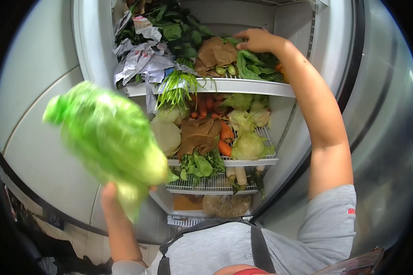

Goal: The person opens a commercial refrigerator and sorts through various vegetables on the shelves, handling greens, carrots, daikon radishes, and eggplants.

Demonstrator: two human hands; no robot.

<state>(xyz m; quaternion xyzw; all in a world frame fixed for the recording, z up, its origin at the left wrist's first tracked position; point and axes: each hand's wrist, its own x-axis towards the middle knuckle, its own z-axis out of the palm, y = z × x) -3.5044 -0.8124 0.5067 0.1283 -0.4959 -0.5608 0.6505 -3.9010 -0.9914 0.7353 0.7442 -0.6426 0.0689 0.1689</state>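
– Where is the lettuce (119,137), and why there?
– In the left hand (109,195), fingers grasping its lower end, held outside the fridge (94,27), probably to keep the top shelf (215,85) accessible
– And the right hand (261,40)?
– At leafy greens (252,66) there; whether its fingers grip, I cannot tell

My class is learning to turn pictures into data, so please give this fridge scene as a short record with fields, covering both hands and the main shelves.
Place: open fridge
Left hand: holds lettuce, blurred
Right hand: over greens; grip unclear
Upper shelf: newspaper at left, brown paper, greens at right
Middle shelf: cabbage at left, paper bundle, carrots, pale heads at right
Lower shelf: pale roots towards the right
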